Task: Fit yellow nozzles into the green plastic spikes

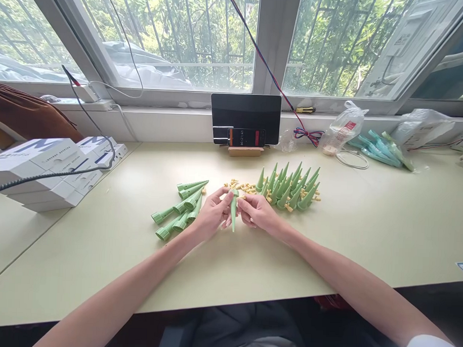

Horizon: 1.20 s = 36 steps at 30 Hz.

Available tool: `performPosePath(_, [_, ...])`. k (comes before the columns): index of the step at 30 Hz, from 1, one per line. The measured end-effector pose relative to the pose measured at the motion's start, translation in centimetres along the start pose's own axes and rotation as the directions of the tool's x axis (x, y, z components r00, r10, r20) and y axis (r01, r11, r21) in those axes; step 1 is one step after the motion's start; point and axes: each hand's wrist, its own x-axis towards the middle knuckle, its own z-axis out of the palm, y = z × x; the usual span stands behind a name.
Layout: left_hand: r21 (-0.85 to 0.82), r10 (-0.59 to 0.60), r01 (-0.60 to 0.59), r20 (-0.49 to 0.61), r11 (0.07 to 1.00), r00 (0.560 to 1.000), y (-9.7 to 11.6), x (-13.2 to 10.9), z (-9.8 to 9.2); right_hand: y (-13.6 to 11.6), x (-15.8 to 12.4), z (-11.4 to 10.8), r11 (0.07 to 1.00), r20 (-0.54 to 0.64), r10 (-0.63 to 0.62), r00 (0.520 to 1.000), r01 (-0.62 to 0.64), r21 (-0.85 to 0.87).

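Observation:
My left hand [214,211] grips a green plastic watering spike [233,216], its point hanging downward. A small yellow valve piece [243,197] is pinched between the fingertips of my right hand [259,212], against the spike's upper side; whether it sits in the spike is hidden by the fingers. Several green spikes [184,207] lie on their sides by my left hand. Beyond both hands is a pile of small yellow valve pieces [247,188]. Right of it stand several upright green spikes [287,186], points up, with yellow pieces at their sides.
A phone [246,137] showing a timer leans against a black tablet [246,113] at the table's back. White boxes [53,170] are stacked at left. Plastic bags [343,128], a coiled cable [352,160] and blue-green wrapped items [380,149] lie at back right.

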Motion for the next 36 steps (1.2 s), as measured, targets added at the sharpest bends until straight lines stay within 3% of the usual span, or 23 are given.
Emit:
performPosePath(4, [-0.071, -0.078, 0.080, 0.031, 0.994, 0.997, 0.1, 0.0, 0.1, -0.1, 0.0, 0.0, 0.998, -0.025, -0.029, 0.999, 0.028, -0.052])
performPosePath(11, [-0.064, -0.115, 0.120, 0.069, 0.991, 0.991, 0.2, -0.2, 0.1, -0.2, -0.1, 0.1, 0.971, -0.097, -0.110, 0.989, 0.086, -0.223])
performPosePath(19, [-0.102, -0.162, 0.171, 0.089, 0.980, 0.983, 0.4, -0.4, 0.2, -0.1, -0.5, 0.0, 0.853, -0.229, -0.356, 0.906, 0.215, -0.476])
performPosePath(26, [-0.077, -0.169, 0.175, 0.080, 0.982, 0.982, 0.4, -0.5, 0.1, -0.1, -0.6, -0.1, 0.742, -0.068, -0.455, 0.888, 0.336, -0.579])
performPosePath(36, [-0.063, -0.135, 0.141, 0.083, 0.988, 0.987, -0.1, -0.5, 0.1, 0.9, -0.3, -0.5, 0.615, -0.056, -0.528, 0.848, 0.336, -0.713])
